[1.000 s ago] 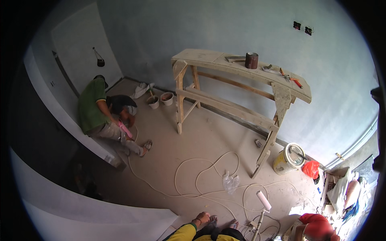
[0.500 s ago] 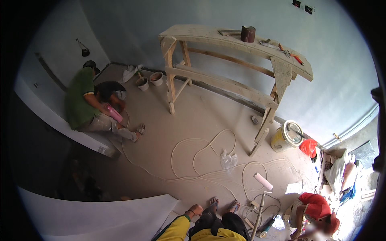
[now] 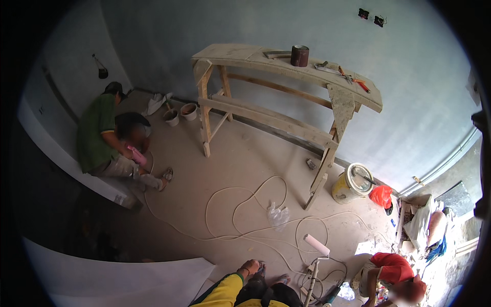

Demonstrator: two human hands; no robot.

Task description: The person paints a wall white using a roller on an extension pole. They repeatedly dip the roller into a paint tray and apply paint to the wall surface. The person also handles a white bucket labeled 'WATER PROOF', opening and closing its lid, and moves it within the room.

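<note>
One of the wearer's hands shows: the left hand (image 3: 250,266), at the bottom centre of the frame, beyond a yellow sleeve (image 3: 228,290). Its fingers look curled inward; whether they close on anything I cannot tell. It is just beside the feet (image 3: 282,279) and near the white ledge (image 3: 128,279) at lower left. The right hand is out of view, so its grip cannot be told.

The pale pink roller (image 3: 317,245) is low in the frame, right of centre, its pole (image 3: 312,286) running down to the bottom edge. White cable (image 3: 217,239) loops over the floor (image 3: 245,163) around mid-frame, with a clear bag (image 3: 278,216) among the loops.

At upper centre, the bench (image 3: 225,51) bears a dark red tin (image 3: 300,56) and, farther right, orange-handled pliers (image 3: 362,85). A lidded tub (image 3: 343,191) and a red bag (image 3: 381,196) are side by side at right.

Toward the left edge, a person in green (image 3: 99,135) holds a pink object (image 3: 136,155), close to a person in dark clothes (image 3: 132,123). Lower right, a person in red (image 3: 393,267) bends low.
</note>
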